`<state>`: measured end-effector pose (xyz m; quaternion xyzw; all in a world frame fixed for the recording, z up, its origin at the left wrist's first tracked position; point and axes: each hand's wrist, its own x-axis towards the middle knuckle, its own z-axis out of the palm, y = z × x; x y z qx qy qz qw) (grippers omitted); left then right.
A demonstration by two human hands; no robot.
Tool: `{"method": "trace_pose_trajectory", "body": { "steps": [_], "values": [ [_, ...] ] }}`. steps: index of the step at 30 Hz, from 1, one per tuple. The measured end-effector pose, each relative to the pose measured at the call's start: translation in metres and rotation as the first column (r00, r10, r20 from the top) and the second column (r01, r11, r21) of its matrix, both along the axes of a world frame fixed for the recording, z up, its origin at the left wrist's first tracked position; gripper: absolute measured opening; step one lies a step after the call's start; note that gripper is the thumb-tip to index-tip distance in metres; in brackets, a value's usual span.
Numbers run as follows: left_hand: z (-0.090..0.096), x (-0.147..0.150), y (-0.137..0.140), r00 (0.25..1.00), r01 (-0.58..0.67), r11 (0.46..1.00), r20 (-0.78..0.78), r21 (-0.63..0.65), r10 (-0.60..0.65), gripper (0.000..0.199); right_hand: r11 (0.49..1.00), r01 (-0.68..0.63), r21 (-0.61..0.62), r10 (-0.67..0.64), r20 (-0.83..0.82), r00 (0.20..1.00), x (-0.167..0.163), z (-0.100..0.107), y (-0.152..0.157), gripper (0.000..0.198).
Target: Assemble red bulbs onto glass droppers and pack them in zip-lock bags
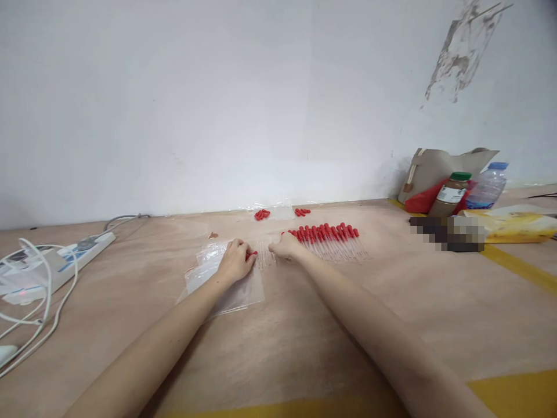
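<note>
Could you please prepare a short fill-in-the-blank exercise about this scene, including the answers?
The small piece at the left hand is coloured ____.
The droppers beside the right hand have their red ends toward the ____.
The brown-filled bottle has a ____ cap.
The power strip lies on the picture's ____ side.
Missing words: red; wall; green; left.

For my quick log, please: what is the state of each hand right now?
Left hand: closed, holding a small red piece.
Right hand: fingers bent beside the clear tubes; whether it holds one cannot be told.
</note>
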<state>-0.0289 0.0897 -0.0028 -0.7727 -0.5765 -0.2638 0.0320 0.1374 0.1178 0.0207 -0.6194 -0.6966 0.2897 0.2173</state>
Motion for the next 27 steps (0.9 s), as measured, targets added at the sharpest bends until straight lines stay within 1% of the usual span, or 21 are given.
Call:
{"method": "trace_pose_trajectory", "body": {
  "steps": [3,6,8,9,11,13,14,16,19,21,24,27],
  "values": [
    [-0.001,0.003,0.003,0.998,-0.036,0.999,0.056,0.020,0.035,0.012,0.999,-0.015,0.038,0.015,-0.008,1.000,0.024,0.005,-0.015,0.022],
    [0.004,0.006,0.001,0.987,-0.091,0.995,0.137,0.043,0.084,0.014,0.994,-0.040,0.099,0.042,-0.027,0.999,0.048,0.005,-0.032,0.017],
    [0.009,0.010,-0.007,0.978,-0.112,0.991,0.184,0.070,0.097,0.016,0.983,-0.089,0.161,0.099,-0.056,0.994,0.064,0.002,-0.043,0.014],
    [0.012,0.012,-0.013,0.976,-0.099,0.991,0.201,0.086,0.080,0.016,0.970,-0.132,0.203,0.151,-0.076,0.986,0.072,0.001,-0.049,0.014],
    [0.016,0.019,-0.031,0.976,-0.018,0.994,0.217,0.111,-0.006,0.013,0.922,-0.235,0.309,0.282,-0.116,0.952,0.085,-0.003,-0.059,0.022],
    [0.017,0.027,-0.049,0.955,0.153,0.984,0.242,0.095,-0.172,0.012,0.870,-0.290,0.400,0.365,-0.123,0.923,0.093,-0.008,-0.068,0.028],
    [0.016,0.031,-0.057,0.938,0.222,0.973,0.259,0.058,-0.229,0.012,0.853,-0.291,0.433,0.373,-0.116,0.921,0.095,-0.010,-0.071,0.028],
    [0.011,0.037,-0.069,0.909,0.298,0.954,0.310,-0.014,-0.279,0.012,0.827,-0.267,0.495,0.360,-0.103,0.927,0.094,-0.017,-0.077,0.024],
    [0.000,0.042,-0.074,0.876,0.320,0.946,0.397,-0.057,-0.273,0.014,0.810,-0.202,0.551,0.319,-0.125,0.939,0.086,-0.028,-0.085,0.022],
    [-0.006,0.042,-0.072,0.865,0.317,0.946,0.430,-0.072,-0.258,0.018,0.804,-0.197,0.561,0.320,-0.130,0.938,0.082,-0.035,-0.089,0.023],
    [-0.010,0.040,-0.070,0.870,0.328,0.943,0.408,-0.062,-0.276,0.023,0.773,-0.236,0.588,0.346,-0.079,0.935,0.079,-0.041,-0.094,0.023],
    [-0.009,0.039,-0.070,0.875,0.360,0.933,0.354,-0.017,-0.331,0.020,0.757,-0.246,0.606,0.333,-0.034,0.942,0.080,-0.042,-0.094,0.023]
  ]
}}
